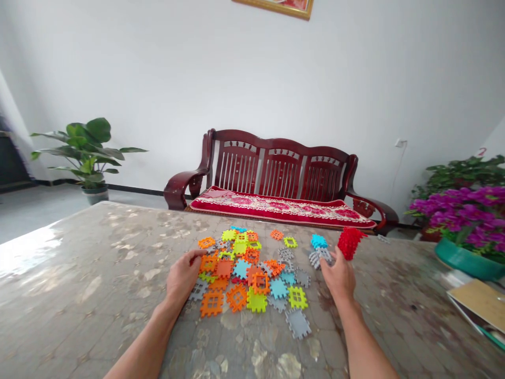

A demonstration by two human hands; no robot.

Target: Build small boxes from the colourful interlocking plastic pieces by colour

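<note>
Left hand (pixel 183 273): your fingers bend at the left edge of the loose interlocking pieces (pixel 256 301); I cannot tell if this grip pinches one | Right hand (pixel 340 271): your thumb is at the grey stack (pixel 315 259); I cannot tell if this grip is closed | Red stack (pixel 349 243) is just beside it, blue stack (pixel 319 241) behind the grey one | All are on the patterned surface (pixel 118 295)

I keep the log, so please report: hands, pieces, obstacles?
Left hand at colourful pieces. Right hand at grey stack. Possible obstacle: red stack beside right hand.
</note>
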